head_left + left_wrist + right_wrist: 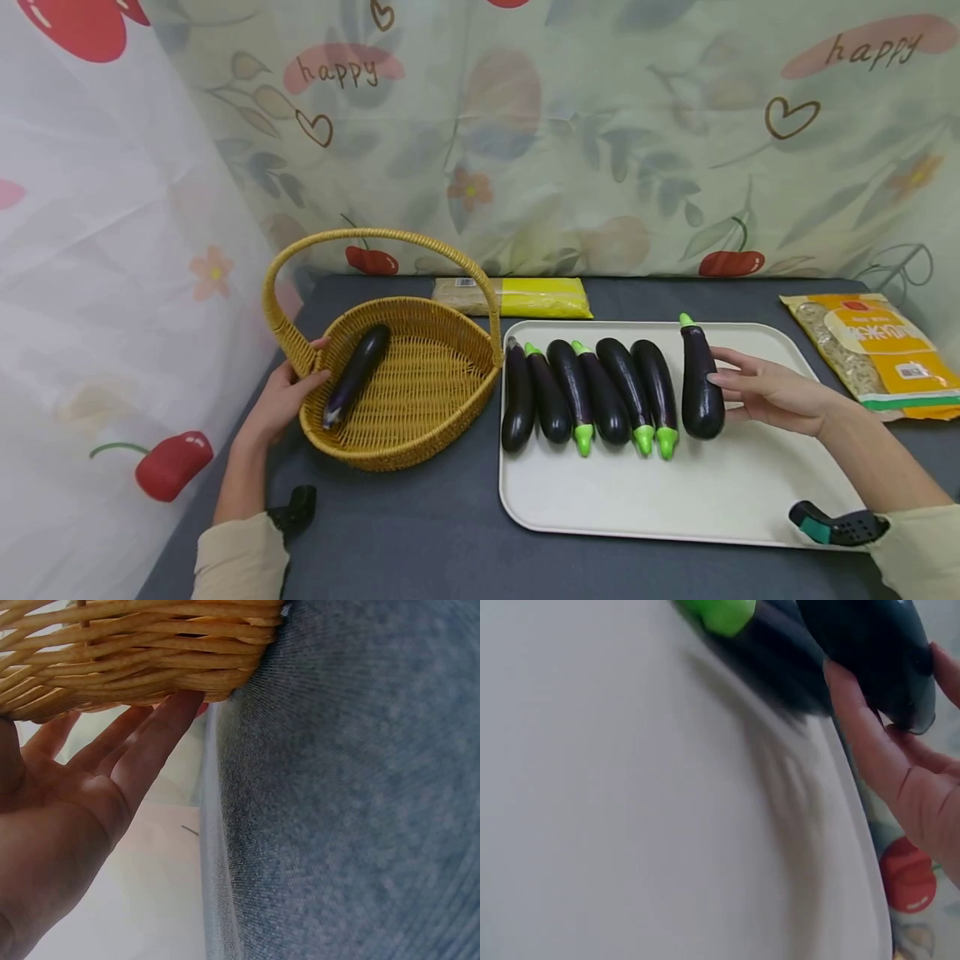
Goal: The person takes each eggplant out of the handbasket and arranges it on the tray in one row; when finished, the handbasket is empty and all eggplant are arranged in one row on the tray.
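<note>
My right hand (780, 393) holds a dark purple eggplant (701, 379) between thumb and fingers at the tray's right part, its green stem end pointing away. The right wrist view shows this eggplant (877, 652) lifted above the tray surface. Several more eggplants (573, 392) lie in a row on the white tray (637, 508), stems pointing different ways. To the left, my left hand (279, 400) grips the side of a wicker basket (401, 457) near the foot of its handle. Fingers (157, 750) press against the woven wall in the left wrist view. One eggplant (358, 375) lies inside the basket.
Behind the basket and tray lies a yellow and clear packet (543, 298). An orange and yellow bag (885, 354) sits right of the tray. Grey cloth (397, 533) covers the table, and a printed curtain (525, 167) hangs along the back.
</note>
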The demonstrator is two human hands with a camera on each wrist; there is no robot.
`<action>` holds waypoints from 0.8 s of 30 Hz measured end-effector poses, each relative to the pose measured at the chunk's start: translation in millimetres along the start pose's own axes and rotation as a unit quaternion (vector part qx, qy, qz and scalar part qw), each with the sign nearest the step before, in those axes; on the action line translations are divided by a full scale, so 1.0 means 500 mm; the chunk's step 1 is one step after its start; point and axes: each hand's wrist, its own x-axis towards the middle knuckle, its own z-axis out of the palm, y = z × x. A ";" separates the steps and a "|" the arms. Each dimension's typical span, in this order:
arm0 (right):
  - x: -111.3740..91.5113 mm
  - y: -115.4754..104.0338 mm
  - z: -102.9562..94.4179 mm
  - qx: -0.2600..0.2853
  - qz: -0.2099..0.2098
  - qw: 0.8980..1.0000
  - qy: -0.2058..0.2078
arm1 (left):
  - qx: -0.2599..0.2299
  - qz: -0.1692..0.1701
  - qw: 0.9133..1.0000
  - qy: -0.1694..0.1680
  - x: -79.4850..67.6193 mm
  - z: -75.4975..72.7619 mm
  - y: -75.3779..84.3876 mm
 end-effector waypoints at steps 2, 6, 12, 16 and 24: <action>0.001 0.009 -0.012 0.002 0.012 1.000 0.008 | 0.001 0.001 1.000 0.001 0.000 0.001 0.001; 0.003 0.023 -0.027 -0.003 0.028 1.000 0.013 | 0.001 0.002 1.000 0.002 0.001 0.002 0.002; 0.012 0.033 -0.026 -0.031 0.044 0.998 0.027 | -0.003 0.003 1.000 0.004 0.002 0.004 0.003; 0.017 0.029 -0.021 -0.059 0.042 0.997 0.040 | -0.003 0.001 1.000 0.007 0.003 0.003 0.004; 0.026 0.021 -0.007 -0.090 0.049 0.993 0.056 | 0.006 -0.004 1.000 0.008 0.001 0.001 0.006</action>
